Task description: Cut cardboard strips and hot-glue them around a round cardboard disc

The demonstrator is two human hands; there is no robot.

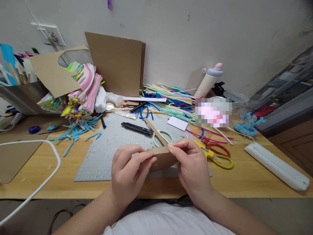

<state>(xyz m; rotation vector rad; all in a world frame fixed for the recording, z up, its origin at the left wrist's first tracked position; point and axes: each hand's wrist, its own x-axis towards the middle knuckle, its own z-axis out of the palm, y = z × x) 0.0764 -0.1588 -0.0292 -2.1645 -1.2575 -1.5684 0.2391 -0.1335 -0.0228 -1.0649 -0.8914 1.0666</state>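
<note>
Between my two hands is a curved piece of brown cardboard (162, 160), held above the front of a grey cutting mat (97, 163). My left hand (130, 171) pinches its left end. At its right end, my right hand (192, 164) pinches the edge together with a narrow cardboard strip (157, 133) that runs up and away to the left. Just behind the cardboard lies a roll of white tape (168, 135), partly covered by the strip. A black utility knife (137, 128) rests on the mat beyond my left hand.
Yellow-handled scissors (223, 162) lie right of my right hand, beside red-handled scissors (221, 148). Colourful pipe cleaners (168, 94) are heaped at the back. A white bar-shaped device (276, 166) sits far right; a white cable-like loop (52, 176) crosses the left side. Cardboard sheets (114, 65) lean on the wall.
</note>
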